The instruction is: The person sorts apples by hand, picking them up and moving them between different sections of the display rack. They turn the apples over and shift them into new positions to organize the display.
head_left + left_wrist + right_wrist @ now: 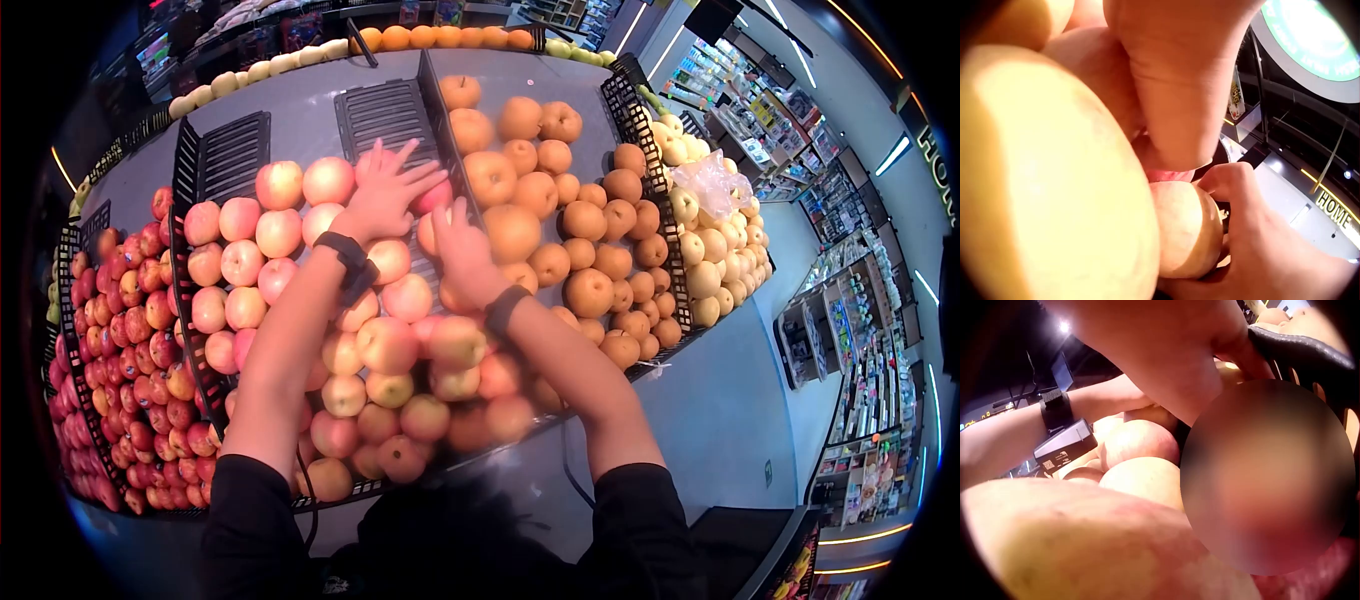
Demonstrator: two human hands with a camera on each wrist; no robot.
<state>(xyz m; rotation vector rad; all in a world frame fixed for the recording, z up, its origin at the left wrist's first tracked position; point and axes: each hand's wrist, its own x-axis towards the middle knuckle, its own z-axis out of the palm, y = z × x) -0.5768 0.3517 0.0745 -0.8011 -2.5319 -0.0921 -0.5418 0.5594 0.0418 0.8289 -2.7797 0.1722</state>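
Note:
My left hand (pixel 383 200) reaches over the pink and yellow apples with its fingers spread. Its fingertips are at a redder apple (pixel 433 197) beside the black divider. Just to the right, my right hand (pixel 466 258) grips a pale apple (pixel 427 236), largely hidden by the hand in the head view. In the left wrist view, the fingers and thumb of my right hand (pixel 1260 240) curl round that yellowish apple (pixel 1179 228), while my left hand (pixel 1172 81) rests against fruit above it. A blurred disc covers part of the right wrist view.
Round brown pears (pixel 590 290) fill the compartment right of the divider (pixel 445 130). Small red apples (pixel 140 370) lie to the left, behind another black divider (pixel 190 270). Pale yellow fruit (pixel 705 245) with a plastic bag (pixel 712 185) is at the far right. A black slatted tray (pixel 380 115) shows behind the apples.

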